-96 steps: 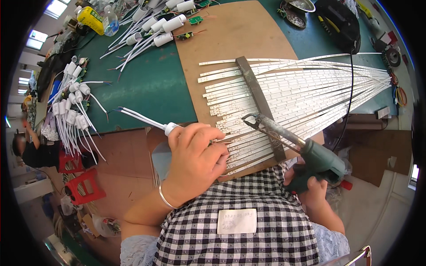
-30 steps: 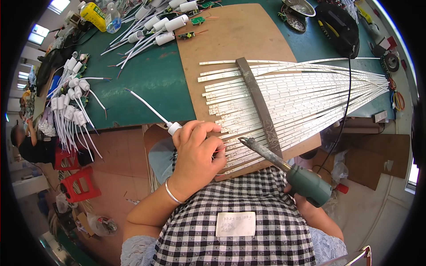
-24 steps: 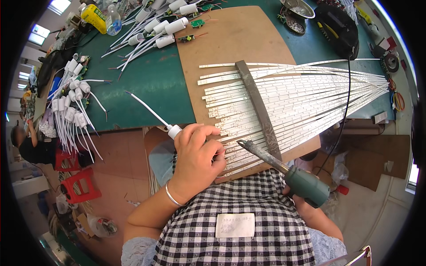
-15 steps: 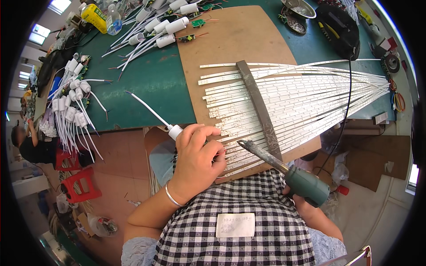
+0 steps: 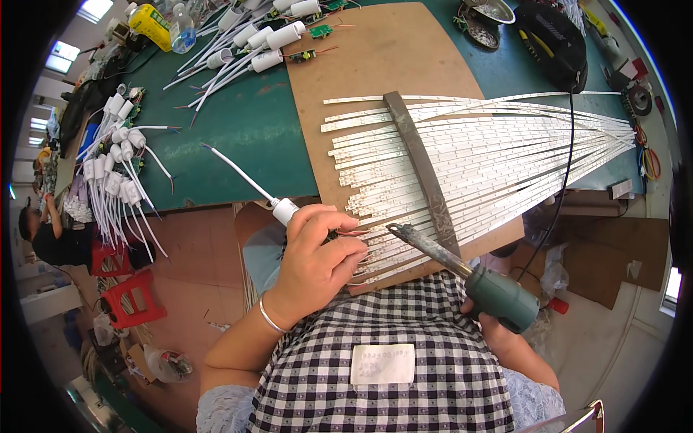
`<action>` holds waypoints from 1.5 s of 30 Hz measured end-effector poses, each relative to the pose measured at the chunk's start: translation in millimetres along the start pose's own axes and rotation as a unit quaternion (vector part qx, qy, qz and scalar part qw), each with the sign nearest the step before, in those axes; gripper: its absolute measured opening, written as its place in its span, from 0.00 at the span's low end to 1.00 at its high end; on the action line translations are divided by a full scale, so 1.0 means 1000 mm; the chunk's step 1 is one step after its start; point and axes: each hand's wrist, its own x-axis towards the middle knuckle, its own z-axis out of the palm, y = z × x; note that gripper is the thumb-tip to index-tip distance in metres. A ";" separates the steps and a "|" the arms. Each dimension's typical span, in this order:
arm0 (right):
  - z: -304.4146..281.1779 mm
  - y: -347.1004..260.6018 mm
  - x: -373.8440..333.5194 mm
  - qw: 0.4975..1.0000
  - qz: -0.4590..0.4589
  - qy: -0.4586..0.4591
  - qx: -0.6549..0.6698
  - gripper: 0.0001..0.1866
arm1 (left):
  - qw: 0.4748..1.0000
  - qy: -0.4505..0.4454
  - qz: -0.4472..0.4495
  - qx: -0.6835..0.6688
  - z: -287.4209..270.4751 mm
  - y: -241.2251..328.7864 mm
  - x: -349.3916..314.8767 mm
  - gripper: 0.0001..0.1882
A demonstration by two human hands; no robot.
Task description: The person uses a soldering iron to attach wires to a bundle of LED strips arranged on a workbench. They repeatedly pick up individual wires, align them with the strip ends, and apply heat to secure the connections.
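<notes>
Head view. The left hand (image 5: pixel 314 256), a silver-coloured bracelet (image 5: pixel 271 314) at its wrist, occupied the middle of the field. Its fingers were bent and closed on a white cylindrical housing (image 5: pixel 284 211), which protruded beyond them on the far left side. From the housing a white cable (image 5: pixel 242 175) extended toward the upper left, over the green tabletop (image 5: pixel 231 169); thin reddish wire leads (image 5: pixel 352 233) emerged between fingers and thumb, close to the ends of the light strips (image 5: pixel 498 151). Whether leads and strips touched could not be told.

The right hand (image 5: pixel 495 330) gripped a green soldering gun (image 5: pixel 500 299); most of its fingers were hidden behind the tool's body. The metal barrel (image 5: pixel 433 249) pointed to the upper left, its tip above the strips, just right of the left hand; contact with them could not be determined.

The strips fanned out on a brown board (image 5: pixel 390 50) and converged at the right, with a dark bar (image 5: pixel 420 169) lying across them. Further housings lay in two groups: an upper cluster (image 5: pixel 266 40) beside the board and a left cluster (image 5: pixel 115 169) at the table's edge. A black case (image 5: pixel 550 47) and a metal dish (image 5: pixel 497 10) stood at the upper right. A checked apron (image 5: pixel 310 382) filled the lower centre; a red stool (image 5: pixel 133 299) stood on the floor at left.
</notes>
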 end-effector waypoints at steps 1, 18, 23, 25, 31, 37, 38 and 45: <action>0.000 0.000 0.000 1.000 0.005 -0.002 0.005 0.07 | 1.000 -0.001 0.002 -0.003 -0.001 0.000 0.000 0.11; -0.002 -0.012 0.005 0.999 0.016 -0.037 0.030 0.12 | 0.996 -0.031 0.067 0.044 -0.002 -0.006 0.005 0.10; -0.002 -0.015 0.009 0.998 0.009 -0.067 -0.010 0.13 | 0.996 -0.044 0.060 0.049 -0.003 -0.006 0.005 0.10; -0.003 -0.016 0.010 0.998 0.002 -0.068 -0.016 0.14 | 0.997 -0.031 0.058 0.050 -0.002 -0.005 0.006 0.11; 0.002 -0.009 0.013 0.998 -0.045 -0.031 -0.043 0.17 | 0.994 -0.039 0.056 0.085 -0.001 -0.005 0.005 0.07; 0.002 -0.010 0.014 0.997 -0.052 -0.032 -0.046 0.18 | 0.988 -0.042 0.064 0.133 -0.002 -0.002 0.007 0.04; 0.002 -0.010 0.014 0.997 -0.055 -0.032 -0.047 0.18 | 0.986 -0.043 0.069 0.144 -0.003 -0.001 0.007 0.04; 0.008 -0.009 0.009 0.998 -0.045 0.013 -0.032 0.19 | 0.981 -0.053 0.081 0.169 -0.006 0.001 0.011 0.04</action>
